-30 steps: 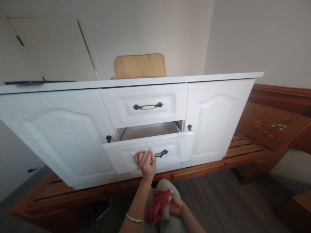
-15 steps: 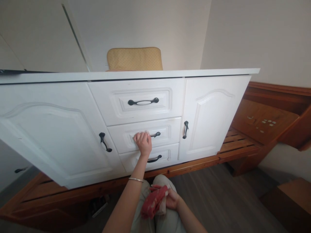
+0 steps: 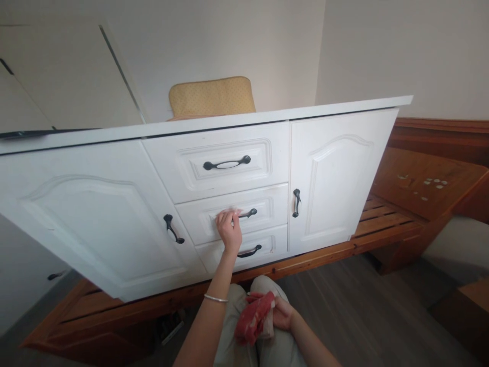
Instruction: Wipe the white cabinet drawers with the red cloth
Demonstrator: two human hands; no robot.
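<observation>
My left hand point(image 3: 229, 230), with a silver bangle point(image 3: 216, 298) below the wrist, has its fingers curled round the dark drawer handle point(image 3: 250, 213) of the middle drawer point(image 3: 269, 201). That drawer's front sits flush with the others. Over my lap, my right hand point(image 3: 281, 312) grips a folded red cloth point(image 3: 254, 317) with pale patches; whitish material shows beside it. The upper drawer handle point(image 3: 226, 163) and lower drawer handle point(image 3: 249, 251) are free of my hands.
Cabinet doors flank the drawers, each with a dark handle: left door handle point(image 3: 173, 229), right door handle point(image 3: 297, 203). A yellow padded backrest point(image 3: 212, 97) rises behind the white top. The cabinet stands on a slatted wooden frame point(image 3: 305, 260). A cardboard box point(image 3: 473, 295) is at right.
The view has tilted and shifted slightly, so the cabinet slopes more. My left hand stays on the middle drawer handle, and my right still holds the red cloth.
</observation>
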